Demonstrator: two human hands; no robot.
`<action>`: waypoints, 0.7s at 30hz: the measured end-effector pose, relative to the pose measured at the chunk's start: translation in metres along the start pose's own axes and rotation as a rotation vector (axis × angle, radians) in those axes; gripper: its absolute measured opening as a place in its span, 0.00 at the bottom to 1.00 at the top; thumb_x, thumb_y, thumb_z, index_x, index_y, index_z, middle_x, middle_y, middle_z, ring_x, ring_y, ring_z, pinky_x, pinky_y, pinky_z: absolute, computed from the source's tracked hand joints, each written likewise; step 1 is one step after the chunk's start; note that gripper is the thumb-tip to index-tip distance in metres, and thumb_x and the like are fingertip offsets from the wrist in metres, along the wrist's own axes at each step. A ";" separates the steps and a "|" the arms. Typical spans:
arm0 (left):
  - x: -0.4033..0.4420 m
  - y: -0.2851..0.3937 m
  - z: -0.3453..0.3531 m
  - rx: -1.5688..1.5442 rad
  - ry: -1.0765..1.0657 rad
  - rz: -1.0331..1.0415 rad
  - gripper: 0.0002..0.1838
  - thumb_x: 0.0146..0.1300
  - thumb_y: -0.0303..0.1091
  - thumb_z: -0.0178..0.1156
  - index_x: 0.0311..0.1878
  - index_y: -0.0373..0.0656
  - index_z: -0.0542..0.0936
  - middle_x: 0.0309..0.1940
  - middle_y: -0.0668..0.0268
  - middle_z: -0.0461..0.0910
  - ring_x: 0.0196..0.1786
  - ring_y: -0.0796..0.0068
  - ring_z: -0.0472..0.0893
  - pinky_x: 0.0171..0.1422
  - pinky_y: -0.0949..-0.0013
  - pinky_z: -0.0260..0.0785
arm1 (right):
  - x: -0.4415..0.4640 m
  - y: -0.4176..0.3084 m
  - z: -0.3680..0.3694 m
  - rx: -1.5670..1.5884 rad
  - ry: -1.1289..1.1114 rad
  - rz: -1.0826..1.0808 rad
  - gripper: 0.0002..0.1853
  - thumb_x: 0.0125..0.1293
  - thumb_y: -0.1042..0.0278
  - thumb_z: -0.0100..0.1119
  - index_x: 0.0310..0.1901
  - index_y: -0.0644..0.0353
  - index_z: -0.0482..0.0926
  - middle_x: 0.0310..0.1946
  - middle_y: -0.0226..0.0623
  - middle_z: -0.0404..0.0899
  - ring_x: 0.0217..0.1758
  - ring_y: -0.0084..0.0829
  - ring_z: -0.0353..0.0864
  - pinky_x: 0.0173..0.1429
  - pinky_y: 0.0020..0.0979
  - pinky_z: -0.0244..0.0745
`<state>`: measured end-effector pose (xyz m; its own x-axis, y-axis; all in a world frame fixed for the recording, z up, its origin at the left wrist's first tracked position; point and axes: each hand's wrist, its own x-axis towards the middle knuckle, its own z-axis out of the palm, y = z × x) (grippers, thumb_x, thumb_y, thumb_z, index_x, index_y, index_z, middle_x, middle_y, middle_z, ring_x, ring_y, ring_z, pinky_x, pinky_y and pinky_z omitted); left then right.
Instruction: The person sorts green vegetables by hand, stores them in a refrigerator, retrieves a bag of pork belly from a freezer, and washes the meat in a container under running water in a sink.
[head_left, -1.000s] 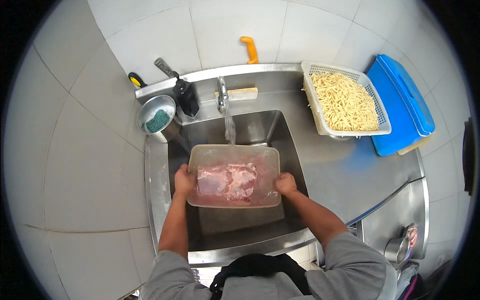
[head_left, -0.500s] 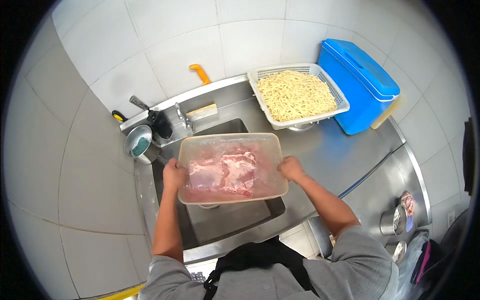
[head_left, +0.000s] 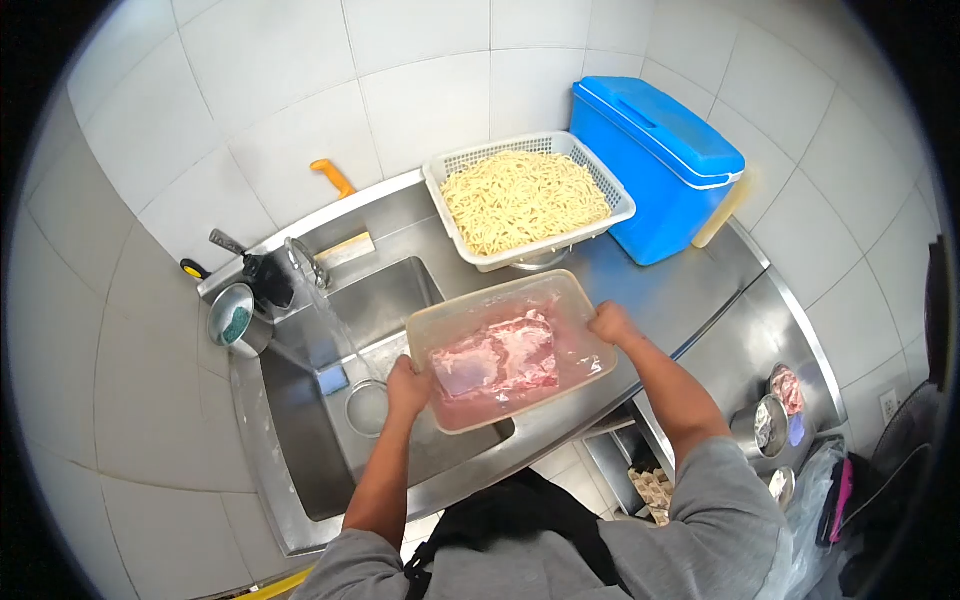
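Observation:
A translucent plastic tub (head_left: 505, 412) is held up between my two hands, tilted a little, over the right part of the sink and the counter beside it. Inside lies a large slab of raw meat (head_left: 500, 355) in pinkish liquid. My left hand (head_left: 407, 388) grips the tub's left end, and my right hand (head_left: 612, 325) grips its right end. Below and left of the tub, the sink (head_left: 310, 430) holds a round strainer or bowl (head_left: 367, 408) and a blue sponge (head_left: 332, 379). Water runs from the faucet (head_left: 308, 262) into the sink.
A pale basket (head_left: 460, 235) full of cut fries stands at the back, beside a blue cooler (head_left: 660, 170). A metal pot (head_left: 240, 320) with a green scrubber sits at the sink's left corner. Metal bowls (head_left: 760, 425) and more meat (head_left: 787, 390) are at the right.
The tub has moved right with both hands, uncovering more of the sink, the sponge and the round strainer or bowl. The view has turned right. Running water now shows.

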<state>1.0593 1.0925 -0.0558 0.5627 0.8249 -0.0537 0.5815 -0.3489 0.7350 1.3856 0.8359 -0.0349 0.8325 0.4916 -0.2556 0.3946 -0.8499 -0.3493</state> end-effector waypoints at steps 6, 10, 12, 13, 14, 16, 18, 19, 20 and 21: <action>-0.019 0.016 0.036 -0.037 -0.086 0.051 0.18 0.58 0.41 0.62 0.37 0.31 0.75 0.32 0.43 0.81 0.36 0.47 0.82 0.42 0.53 0.73 | 0.033 0.047 -0.006 -0.022 0.137 0.005 0.17 0.49 0.61 0.67 0.36 0.66 0.86 0.40 0.58 0.84 0.46 0.52 0.85 0.51 0.45 0.79; -0.002 0.003 0.020 -0.395 -0.545 -0.061 0.17 0.65 0.41 0.60 0.40 0.33 0.77 0.30 0.55 0.82 0.32 0.64 0.83 0.37 0.61 0.75 | 0.035 0.049 -0.013 -0.102 0.211 0.057 0.22 0.47 0.57 0.73 0.37 0.68 0.83 0.41 0.58 0.83 0.47 0.52 0.84 0.52 0.47 0.78; 0.029 -0.027 0.003 -0.469 -0.431 -0.082 0.15 0.67 0.40 0.58 0.40 0.34 0.77 0.30 0.58 0.82 0.30 0.69 0.82 0.35 0.63 0.75 | 0.027 0.045 -0.017 -0.106 0.231 0.045 0.25 0.47 0.57 0.74 0.42 0.68 0.81 0.43 0.57 0.83 0.50 0.53 0.82 0.54 0.45 0.77; 0.053 -0.050 -0.004 -0.532 -0.341 -0.087 0.14 0.68 0.39 0.57 0.40 0.34 0.77 0.29 0.61 0.81 0.28 0.73 0.81 0.33 0.66 0.75 | 0.020 0.039 -0.018 -0.113 0.231 0.033 0.25 0.47 0.57 0.74 0.42 0.68 0.81 0.43 0.57 0.83 0.50 0.53 0.82 0.54 0.45 0.77; 0.089 -0.089 -0.007 -0.529 -0.198 -0.066 0.12 0.67 0.35 0.58 0.40 0.34 0.77 0.28 0.61 0.81 0.27 0.71 0.80 0.33 0.65 0.74 | 0.009 0.033 -0.022 -0.095 0.270 0.043 0.26 0.48 0.57 0.74 0.45 0.67 0.80 0.45 0.56 0.81 0.53 0.52 0.80 0.56 0.44 0.76; 0.159 -0.153 -0.020 -0.618 -0.018 -0.174 0.08 0.65 0.32 0.57 0.42 0.37 0.79 0.29 0.62 0.81 0.28 0.71 0.80 0.34 0.65 0.74 | -0.015 0.021 -0.026 -0.087 0.311 0.059 0.28 0.49 0.57 0.73 0.47 0.67 0.78 0.48 0.55 0.79 0.55 0.52 0.78 0.58 0.43 0.75; 0.196 -0.174 -0.049 -0.488 -0.012 -0.018 0.11 0.65 0.32 0.54 0.45 0.38 0.80 0.31 0.65 0.81 0.29 0.72 0.79 0.35 0.66 0.74 | -0.038 0.005 -0.022 -0.078 0.365 0.067 0.30 0.50 0.58 0.73 0.52 0.66 0.75 0.54 0.54 0.74 0.59 0.51 0.74 0.63 0.41 0.72; 0.198 -0.149 -0.085 -0.285 -0.032 -0.056 0.12 0.66 0.33 0.56 0.48 0.40 0.81 0.36 0.64 0.82 0.35 0.71 0.80 0.40 0.63 0.74 | -0.046 0.001 -0.014 -0.089 0.367 0.096 0.30 0.50 0.58 0.73 0.52 0.66 0.75 0.54 0.54 0.74 0.59 0.51 0.74 0.63 0.41 0.72; 0.200 -0.121 -0.123 -0.081 -0.058 -0.089 0.13 0.67 0.34 0.58 0.52 0.41 0.82 0.41 0.62 0.82 0.41 0.71 0.81 0.45 0.61 0.75 | -0.055 0.000 -0.006 -0.051 0.415 0.038 0.31 0.51 0.58 0.73 0.53 0.65 0.75 0.57 0.55 0.72 0.61 0.51 0.73 0.64 0.42 0.71; 0.234 -0.150 -0.124 -0.309 -0.045 -0.042 0.14 0.67 0.35 0.56 0.53 0.43 0.81 0.43 0.62 0.83 0.38 0.70 0.80 0.44 0.64 0.75 | -0.069 -0.001 0.000 -0.018 0.469 -0.010 0.31 0.51 0.58 0.73 0.55 0.65 0.74 0.59 0.55 0.70 0.62 0.51 0.73 0.66 0.42 0.70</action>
<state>1.0311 1.3928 -0.0947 0.5714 0.8128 -0.1129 0.4021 -0.1574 0.9020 1.3281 0.8030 -0.0173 0.9129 0.3645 0.1840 0.4068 -0.8507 -0.3329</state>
